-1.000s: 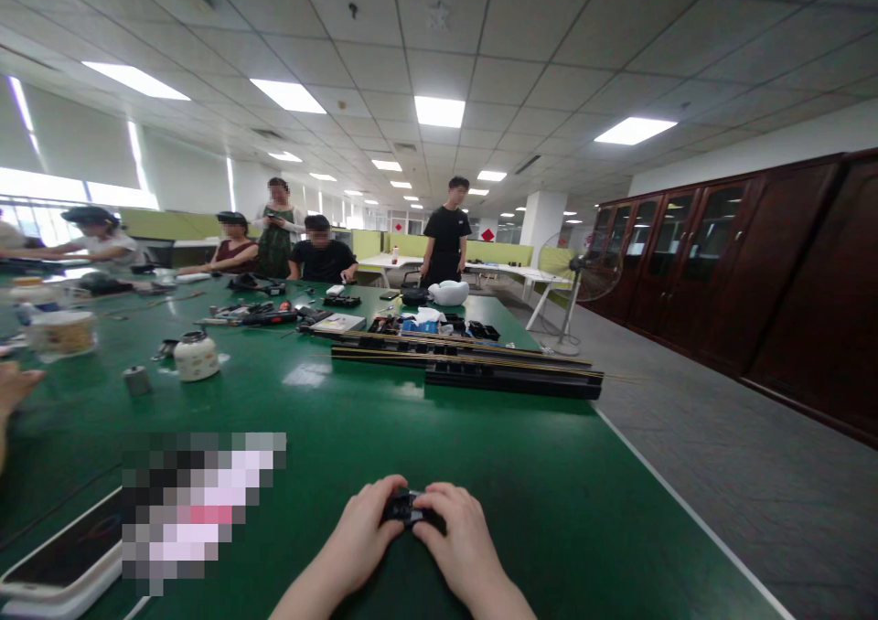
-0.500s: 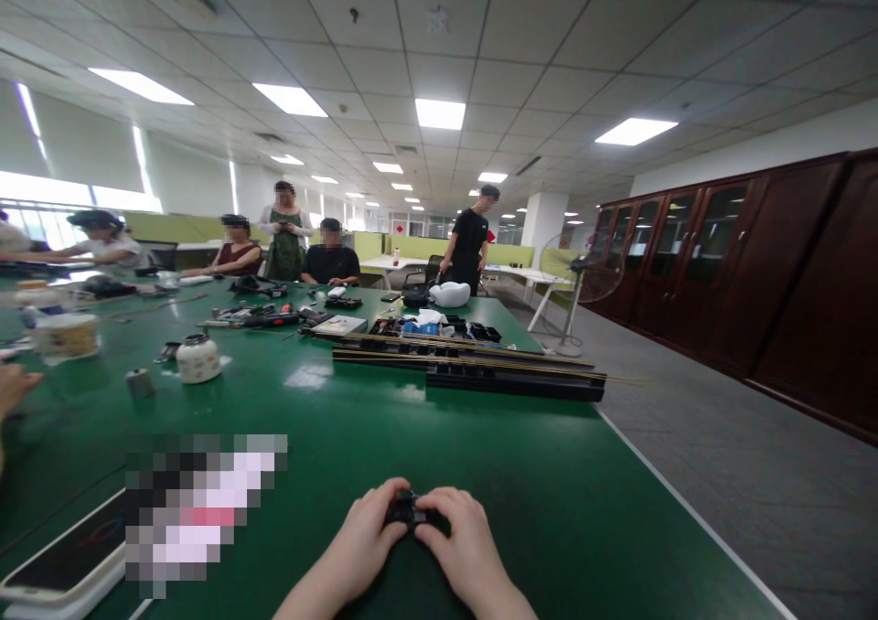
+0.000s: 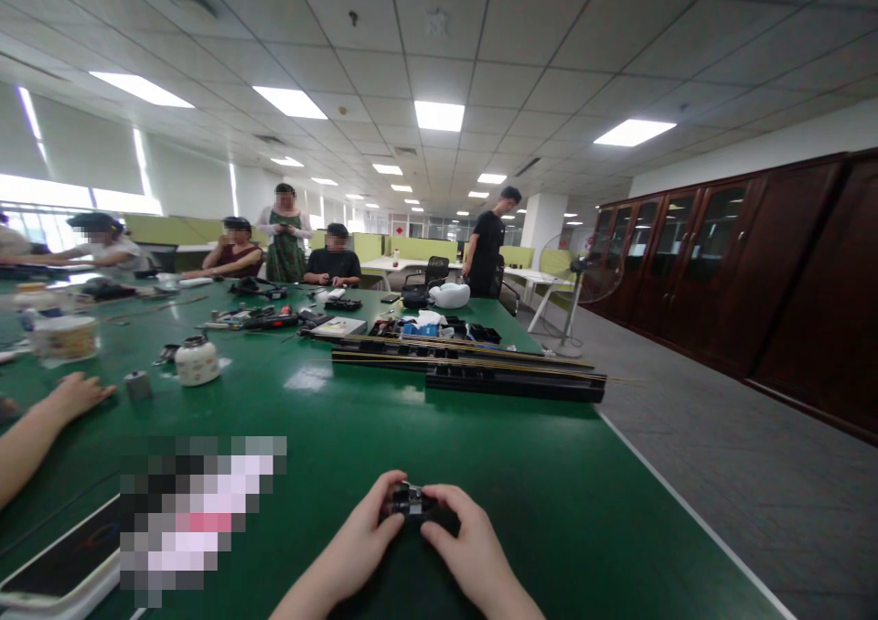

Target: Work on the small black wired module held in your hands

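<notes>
A small black part with a shiny silvery middle [image 3: 412,499] is held between my two hands, just above the green table [image 3: 569,510]. My left hand [image 3: 374,519] pinches its left end with the thumb below and the fingers above. Around the right end curves my right hand [image 3: 463,529], thumb and fingers on either side of a dark piece of it. The fingers cover much of the part, and I cannot make out its exact kind.
At left lie a phone [image 3: 61,551] and a pixelated patch. A co-worker's hand [image 3: 75,399] rests near a grey cylinder [image 3: 138,385] and a white jar [image 3: 198,361]. Long black trays with thin rods [image 3: 514,384] lie ahead. People sit and stand behind.
The black part has tilted, and its silvery middle shows more. My right thumb and fingers have spread a little. At left, a co-worker's arm has reached further in; the standing person in black moved right.
</notes>
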A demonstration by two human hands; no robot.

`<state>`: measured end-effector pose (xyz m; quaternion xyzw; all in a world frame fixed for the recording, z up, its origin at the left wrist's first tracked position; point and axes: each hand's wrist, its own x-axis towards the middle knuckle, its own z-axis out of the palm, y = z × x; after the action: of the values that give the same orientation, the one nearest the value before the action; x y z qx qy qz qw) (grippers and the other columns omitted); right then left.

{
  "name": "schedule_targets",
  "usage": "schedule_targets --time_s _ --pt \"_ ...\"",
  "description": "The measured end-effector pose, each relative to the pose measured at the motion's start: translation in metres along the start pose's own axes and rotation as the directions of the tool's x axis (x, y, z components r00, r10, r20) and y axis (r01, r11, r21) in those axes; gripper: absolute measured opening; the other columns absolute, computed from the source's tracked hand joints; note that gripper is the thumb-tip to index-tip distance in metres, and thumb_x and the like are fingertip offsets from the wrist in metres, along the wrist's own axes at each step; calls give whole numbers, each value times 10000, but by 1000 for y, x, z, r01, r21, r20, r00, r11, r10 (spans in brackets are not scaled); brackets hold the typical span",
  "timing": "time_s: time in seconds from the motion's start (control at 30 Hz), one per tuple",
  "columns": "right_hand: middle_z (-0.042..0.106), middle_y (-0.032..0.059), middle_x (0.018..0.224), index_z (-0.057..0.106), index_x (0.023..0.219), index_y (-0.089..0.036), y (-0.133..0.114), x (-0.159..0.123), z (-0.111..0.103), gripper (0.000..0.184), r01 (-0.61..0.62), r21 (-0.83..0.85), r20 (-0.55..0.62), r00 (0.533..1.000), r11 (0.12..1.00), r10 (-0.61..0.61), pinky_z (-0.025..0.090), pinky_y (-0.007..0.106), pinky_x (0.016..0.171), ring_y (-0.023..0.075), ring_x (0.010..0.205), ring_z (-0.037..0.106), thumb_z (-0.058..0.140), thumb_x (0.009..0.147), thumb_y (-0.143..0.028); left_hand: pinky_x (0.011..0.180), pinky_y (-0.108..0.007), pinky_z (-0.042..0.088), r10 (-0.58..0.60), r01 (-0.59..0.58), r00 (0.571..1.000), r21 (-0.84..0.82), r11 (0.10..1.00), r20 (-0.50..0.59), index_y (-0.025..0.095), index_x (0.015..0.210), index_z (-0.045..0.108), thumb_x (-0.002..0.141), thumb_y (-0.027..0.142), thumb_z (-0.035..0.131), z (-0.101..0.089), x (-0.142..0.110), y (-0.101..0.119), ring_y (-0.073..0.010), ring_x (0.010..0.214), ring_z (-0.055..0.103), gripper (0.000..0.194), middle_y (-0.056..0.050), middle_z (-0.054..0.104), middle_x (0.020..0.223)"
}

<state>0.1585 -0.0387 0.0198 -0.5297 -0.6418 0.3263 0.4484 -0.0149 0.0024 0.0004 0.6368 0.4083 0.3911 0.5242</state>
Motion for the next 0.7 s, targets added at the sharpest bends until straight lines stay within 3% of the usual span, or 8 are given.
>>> schedule_targets --time_s 0.27,0.4,0.47,0.53,0.7 --pt "664 33 1032 602 1060 -223 2 1 -1 380 -65 52 -40 997 997 67 433 340 908 209 971 597 617 680 -215 951 -348 344 -5 18 999 -386 922 35 215 1119 526 648 154 702 1 2 1 -231 1013 572 506 -66 641 1025" --pt "677 47 1011 611 1047 -206 8 3 1 355 -56 84 -80 995 995 62 447 349 894 213 937 614 615 693 -238 795 -269 421 -65 43 998 -511 859 -24 212 1127 524 641 205 745 6 5 1 -182 856 622 534 -35 671 898" --pt "676 51 1021 610 1053 -203 9 3 2 359 -50 105 -107 992 993 61 454 347 889 213 939 618 615 697 -247 650 -235 434 -184 121 982 -607 785 -43 205 1076 557 682 272 720 10 4 6 -141 688 620 431 -19 676 824" --pt "674 51 1029 607 1062 -202 10 3 3 367 -44 116 -128 990 992 59 458 344 887 213 948 617 616 698 -252 630 -225 437 -265 203 964 -709 676 23 168 995 602 782 349 613 15 3 11 -131 665 619 280 -38 681 805" --pt "677 48 1027 602 1070 -214 10 3 4 381 -3 129 -141 990 992 22 459 352 896 216 967 616 624 691 -242 721 -264 467 -303 310 935 -838 449 183 128 991 607 871 433 442 24 -1 18 -165 763 655 367 -103 698 901"
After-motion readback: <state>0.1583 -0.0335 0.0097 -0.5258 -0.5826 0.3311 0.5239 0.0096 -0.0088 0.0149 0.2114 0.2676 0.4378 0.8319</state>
